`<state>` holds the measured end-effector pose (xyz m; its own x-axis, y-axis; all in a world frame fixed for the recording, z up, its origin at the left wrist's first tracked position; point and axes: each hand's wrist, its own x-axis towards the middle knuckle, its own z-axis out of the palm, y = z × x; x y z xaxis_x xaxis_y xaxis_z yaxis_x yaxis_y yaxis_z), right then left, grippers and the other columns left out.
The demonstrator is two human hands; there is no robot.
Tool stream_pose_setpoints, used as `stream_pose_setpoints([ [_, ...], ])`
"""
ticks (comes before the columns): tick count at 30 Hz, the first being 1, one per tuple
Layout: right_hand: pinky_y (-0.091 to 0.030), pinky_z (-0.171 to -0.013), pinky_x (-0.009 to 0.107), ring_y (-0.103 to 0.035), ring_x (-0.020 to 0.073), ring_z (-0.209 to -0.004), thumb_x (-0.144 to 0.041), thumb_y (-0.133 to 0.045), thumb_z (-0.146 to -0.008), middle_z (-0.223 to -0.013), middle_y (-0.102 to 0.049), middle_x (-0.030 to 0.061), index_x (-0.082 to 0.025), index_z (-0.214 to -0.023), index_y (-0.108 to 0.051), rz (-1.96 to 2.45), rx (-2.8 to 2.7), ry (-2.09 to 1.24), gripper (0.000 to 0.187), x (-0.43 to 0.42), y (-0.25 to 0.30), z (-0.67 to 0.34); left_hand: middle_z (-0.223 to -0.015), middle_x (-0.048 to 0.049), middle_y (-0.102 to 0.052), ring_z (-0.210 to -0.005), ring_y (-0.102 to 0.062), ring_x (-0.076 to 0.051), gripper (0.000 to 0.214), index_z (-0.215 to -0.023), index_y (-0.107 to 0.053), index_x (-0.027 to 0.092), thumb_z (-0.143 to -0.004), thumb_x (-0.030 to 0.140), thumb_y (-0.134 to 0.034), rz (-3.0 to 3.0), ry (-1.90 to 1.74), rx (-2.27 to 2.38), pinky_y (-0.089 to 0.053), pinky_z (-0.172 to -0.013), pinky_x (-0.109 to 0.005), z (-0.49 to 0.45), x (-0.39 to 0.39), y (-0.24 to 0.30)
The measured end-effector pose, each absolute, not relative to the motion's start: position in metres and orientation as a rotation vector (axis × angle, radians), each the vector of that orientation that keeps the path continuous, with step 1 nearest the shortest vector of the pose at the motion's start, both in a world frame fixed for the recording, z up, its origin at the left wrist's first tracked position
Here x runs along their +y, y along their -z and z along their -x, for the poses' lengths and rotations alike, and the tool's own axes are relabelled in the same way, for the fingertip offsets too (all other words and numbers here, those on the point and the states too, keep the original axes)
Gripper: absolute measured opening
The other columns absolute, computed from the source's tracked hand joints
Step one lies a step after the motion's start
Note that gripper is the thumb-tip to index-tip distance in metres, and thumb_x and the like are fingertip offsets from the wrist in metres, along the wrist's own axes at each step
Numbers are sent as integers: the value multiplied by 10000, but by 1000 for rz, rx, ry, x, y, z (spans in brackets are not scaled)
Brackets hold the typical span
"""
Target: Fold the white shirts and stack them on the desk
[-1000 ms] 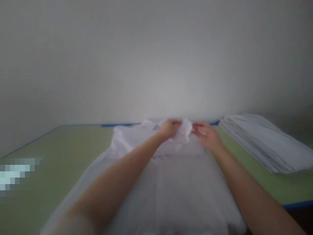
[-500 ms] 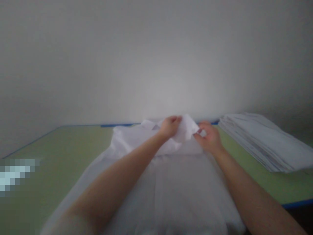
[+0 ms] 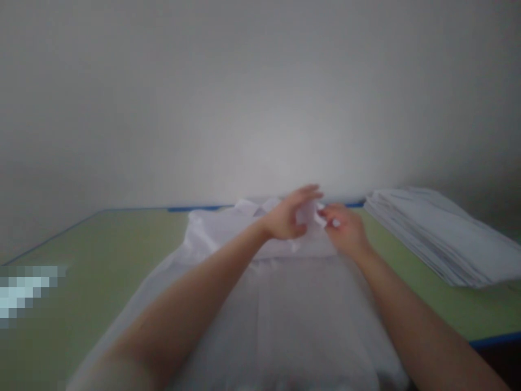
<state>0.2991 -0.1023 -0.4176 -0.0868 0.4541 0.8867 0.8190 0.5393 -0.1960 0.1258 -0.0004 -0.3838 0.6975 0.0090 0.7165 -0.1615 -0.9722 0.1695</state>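
A white garment [image 3: 260, 304] lies flat along the green table [image 3: 101, 260], its collar end at the far side. Both my hands work at that collar end. My left hand [image 3: 288, 217] is raised over a small white fold of fabric [image 3: 309, 214], its fingers stretched forward and its thumb against the fold. My right hand [image 3: 344, 228] is closed in a pinch on the same fold from the right. The picture is blurred, so fine detail of the fold is unclear.
A thick stack of white folded sheets or garments [image 3: 439, 239] lies on the table's right side. A blue edge [image 3: 492, 341] borders the table. A pale wall [image 3: 260, 98] stands right behind the table. A pixelated patch [image 3: 28, 288] sits at the left.
My left hand's fingers have opened and stretched forward over the fold, which stands less high than before. My right hand has stayed pinched and shifted slightly left.
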Motion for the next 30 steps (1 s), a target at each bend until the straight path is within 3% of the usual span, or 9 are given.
stream_pose_setpoints([
  [4,-440,-794,317,-580,188,-875,-42,-490,-619,-831,-674,15,-217,-578,-511,1099,-1727,508,180,-104,416,-299,-1066,-92,-622,-1139,-497,-253,377,-999,-621,188,-626,146,-585,-2838,-1070,-220,-281,-1042,-454,-121,-10,370],
  [7,-436,-792,330,-567,189,-849,-56,-507,-647,-829,-686,5,-216,-573,-530,1119,-1728,568,178,-106,412,-299,-800,-54,-637,-916,-577,-199,90,-683,-606,180,-636,125,-552,-2951,-1070,-187,-328,-987,-416,-116,-8,362],
  [9,-435,-775,331,-557,183,-806,-75,-527,-673,-821,-687,4,-215,-612,-572,1114,-1731,615,159,-108,410,-298,-670,-34,-605,-825,-574,-179,98,-563,-552,178,-620,102,-533,-3031,-1052,-214,-368,-927,-380,-113,-5,357],
  [15,-406,-808,355,-539,192,-812,-108,-570,-702,-824,-677,22,-201,-862,-674,1103,-1835,700,212,-112,408,-294,-751,-40,-662,-931,-569,-202,148,-660,-620,183,-645,85,-510,-3138,-1093,-259,-371,-899,-382,-109,-11,352],
  [20,-375,-828,372,-534,198,-827,-159,-600,-712,-844,-672,29,-198,-862,-684,1125,-1908,636,176,-110,408,-296,-893,-54,-683,-972,-577,-197,218,-745,-653,185,-651,72,-492,-3114,-1144,-273,-372,-918,-381,-111,-18,352],
  [30,-368,-739,314,-511,178,-768,-207,-534,-787,-758,-612,34,-174,-780,-633,1093,-1890,406,105,-105,411,-292,-725,-52,-627,-767,-580,-182,81,-633,-577,167,-633,131,-504,-3206,-1152,-38,-402,-869,-381,-109,-20,346],
])
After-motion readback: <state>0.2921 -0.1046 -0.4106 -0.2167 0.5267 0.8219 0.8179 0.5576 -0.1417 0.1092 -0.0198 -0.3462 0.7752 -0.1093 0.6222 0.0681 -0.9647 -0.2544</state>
